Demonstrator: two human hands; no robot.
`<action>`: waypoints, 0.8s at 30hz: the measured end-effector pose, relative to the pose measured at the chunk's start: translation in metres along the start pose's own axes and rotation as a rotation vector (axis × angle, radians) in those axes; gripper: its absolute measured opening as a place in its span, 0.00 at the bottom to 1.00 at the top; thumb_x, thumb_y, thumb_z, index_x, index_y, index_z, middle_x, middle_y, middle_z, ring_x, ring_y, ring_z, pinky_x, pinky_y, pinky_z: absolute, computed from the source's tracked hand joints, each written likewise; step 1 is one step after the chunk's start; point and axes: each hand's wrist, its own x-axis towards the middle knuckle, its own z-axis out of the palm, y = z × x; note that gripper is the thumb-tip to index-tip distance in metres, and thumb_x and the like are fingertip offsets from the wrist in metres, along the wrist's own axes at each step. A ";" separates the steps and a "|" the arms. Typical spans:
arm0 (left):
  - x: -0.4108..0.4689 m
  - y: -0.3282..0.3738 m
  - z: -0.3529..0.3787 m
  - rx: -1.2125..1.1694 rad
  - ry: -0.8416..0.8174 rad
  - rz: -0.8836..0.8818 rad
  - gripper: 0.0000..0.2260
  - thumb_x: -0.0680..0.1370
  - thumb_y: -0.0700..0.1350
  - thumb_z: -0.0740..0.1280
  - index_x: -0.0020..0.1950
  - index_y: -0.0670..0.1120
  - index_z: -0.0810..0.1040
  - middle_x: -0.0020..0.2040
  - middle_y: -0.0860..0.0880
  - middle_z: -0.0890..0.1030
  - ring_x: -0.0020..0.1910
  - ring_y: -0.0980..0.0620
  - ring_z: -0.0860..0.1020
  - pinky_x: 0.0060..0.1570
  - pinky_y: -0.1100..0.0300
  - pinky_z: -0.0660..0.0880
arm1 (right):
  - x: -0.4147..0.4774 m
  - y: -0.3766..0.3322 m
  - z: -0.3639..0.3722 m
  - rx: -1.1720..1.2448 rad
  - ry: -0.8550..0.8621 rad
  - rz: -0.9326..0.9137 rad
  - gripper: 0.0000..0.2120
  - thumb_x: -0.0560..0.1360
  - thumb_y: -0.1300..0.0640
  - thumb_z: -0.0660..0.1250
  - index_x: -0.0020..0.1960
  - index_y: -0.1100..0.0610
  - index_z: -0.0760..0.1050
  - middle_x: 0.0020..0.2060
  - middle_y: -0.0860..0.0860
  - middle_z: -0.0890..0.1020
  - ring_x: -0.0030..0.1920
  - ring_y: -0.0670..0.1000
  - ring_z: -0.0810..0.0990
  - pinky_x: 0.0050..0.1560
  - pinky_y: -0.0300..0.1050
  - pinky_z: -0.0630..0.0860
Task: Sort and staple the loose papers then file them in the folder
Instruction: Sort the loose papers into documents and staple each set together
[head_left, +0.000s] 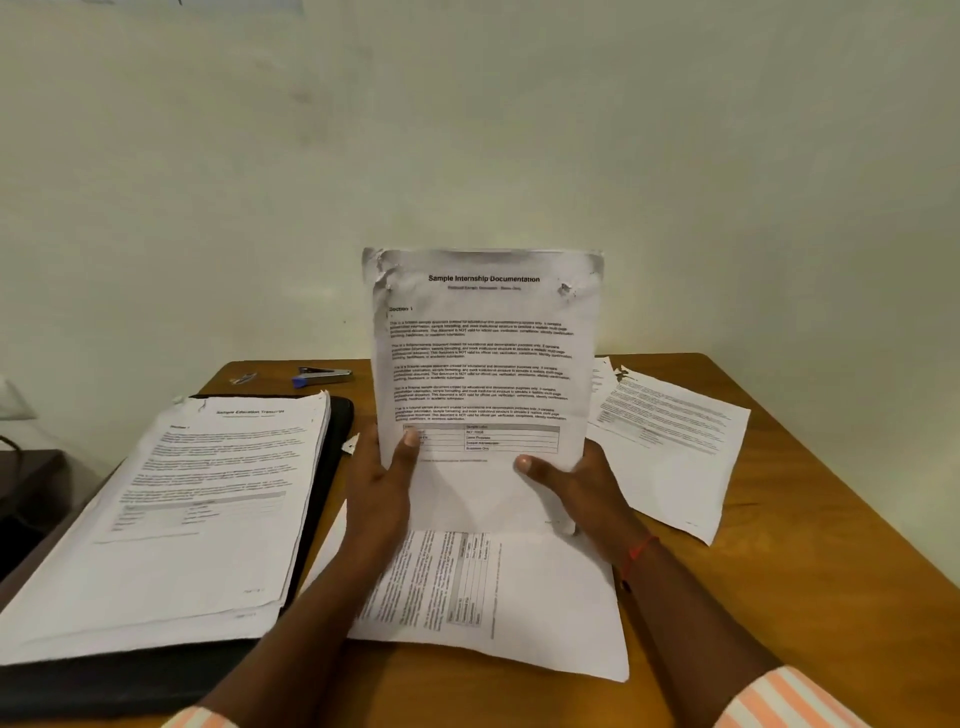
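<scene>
Both hands hold a set of printed sheets (483, 358) upright over the middle of the table, headed "Sample Internship Documentation", with torn top corners. My left hand (382, 483) grips its lower left edge, thumb on the front. My right hand (576, 483) grips the lower right edge the same way. Under them a loose sheet (498, 597) lies flat, turned sideways. A thick stack of papers (171, 514) rests on the open black folder (332, 467) at the left. Near the back edge lies a stapler (323, 375) with a blue end.
More loose sheets (670, 447) lie spread at the right on the wooden table (810, 519). A few small metal clips (243, 378) sit left of the stapler. A pale wall stands right behind the table. Dark furniture (26, 488) stands beyond the left edge.
</scene>
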 end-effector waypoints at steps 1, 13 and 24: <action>0.000 0.000 0.001 0.000 0.004 0.007 0.13 0.81 0.53 0.67 0.65 0.61 0.73 0.58 0.55 0.83 0.50 0.52 0.85 0.46 0.46 0.84 | -0.001 -0.001 0.000 -0.011 0.006 -0.005 0.16 0.75 0.60 0.75 0.61 0.50 0.80 0.56 0.45 0.86 0.58 0.47 0.83 0.58 0.41 0.79; -0.001 -0.001 0.003 0.029 -0.026 0.036 0.16 0.81 0.50 0.68 0.67 0.59 0.71 0.59 0.57 0.82 0.50 0.57 0.85 0.39 0.59 0.83 | 0.000 -0.004 0.001 -0.050 0.022 -0.027 0.19 0.74 0.61 0.76 0.63 0.51 0.79 0.55 0.43 0.86 0.56 0.43 0.84 0.53 0.33 0.78; 0.004 -0.011 0.003 0.063 0.014 -0.008 0.18 0.80 0.53 0.69 0.69 0.60 0.72 0.61 0.54 0.82 0.50 0.52 0.85 0.47 0.48 0.84 | -0.002 -0.006 0.004 -0.072 0.031 0.014 0.12 0.75 0.58 0.74 0.58 0.48 0.80 0.52 0.40 0.86 0.54 0.41 0.84 0.50 0.31 0.78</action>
